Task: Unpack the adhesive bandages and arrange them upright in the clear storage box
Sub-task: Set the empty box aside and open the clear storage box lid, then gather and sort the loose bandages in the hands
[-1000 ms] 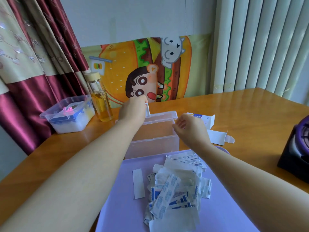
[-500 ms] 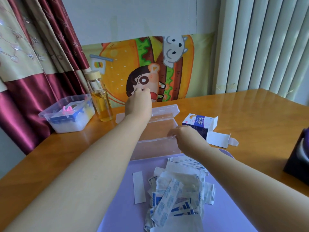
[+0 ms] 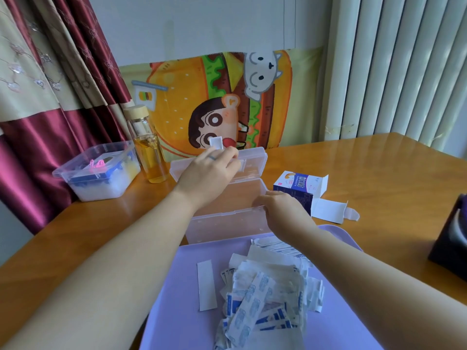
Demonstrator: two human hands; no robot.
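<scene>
A wooden desk (image 3: 379, 173) fills the view, set against a pale wall with a cartoon burger cloth (image 3: 177, 97) at twelve o'clock, maroon curtains (image 3: 38, 127) at ten and white vertical blinds (image 3: 391, 72) at two. The clear storage box (image 3: 227, 221) sits at the centre with its lid (image 3: 252, 160) swung open toward the wall. Over the lid, the left hand (image 3: 209, 170) pinches one white bandage (image 3: 216, 142) upright in its fingers. The right hand (image 3: 280, 208) holds the box's near rim at the right corner, fingers curled over it. At six o'clock of the box, a lavender tray (image 3: 171, 286) carries a loose pile of bandages (image 3: 265, 294). An opened blue-and-white carton (image 3: 300, 184) lies at three o'clock of the box. A glass bottle (image 3: 149, 152) of amber liquid and a small clear tub (image 3: 96, 178) stand at nine to ten. A dark object (image 3: 452, 236) sits at the right edge.
</scene>
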